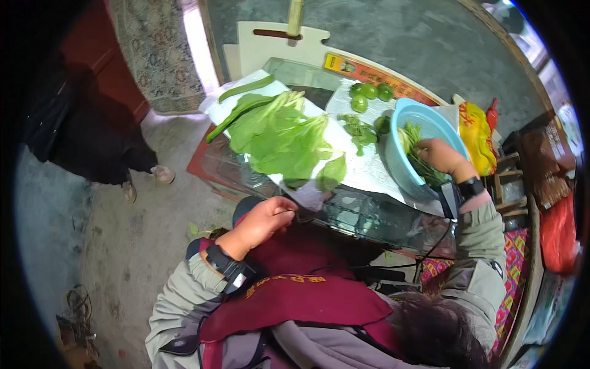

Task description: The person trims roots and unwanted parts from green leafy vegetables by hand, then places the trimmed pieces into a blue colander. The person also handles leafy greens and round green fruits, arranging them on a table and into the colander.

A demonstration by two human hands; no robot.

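My right hand (440,159) reaches into a light-blue plastic colander basket (410,108), its curled fingers on cut leafy greens (415,133); the fingertips are partly hidden among them. In front of my lap, at the table's near edge, is my left hand (265,223), thumb against curled fingers. Whether it pinches anything small is unclear. A broad pile of large green leaves with pale stems (276,133) lies on white sheeting (364,173), left of the basket. A smaller heap of leaves (357,131) sits between pile and basket.
Two long green vegetables (249,87) lie at the table's far left. Several round green fruits (364,92) sit behind the small heap. A yellow plastic bag (474,133) stands right of the basket. A dark cable (433,246) hangs below my right wrist. Another person (101,124) stands at left.
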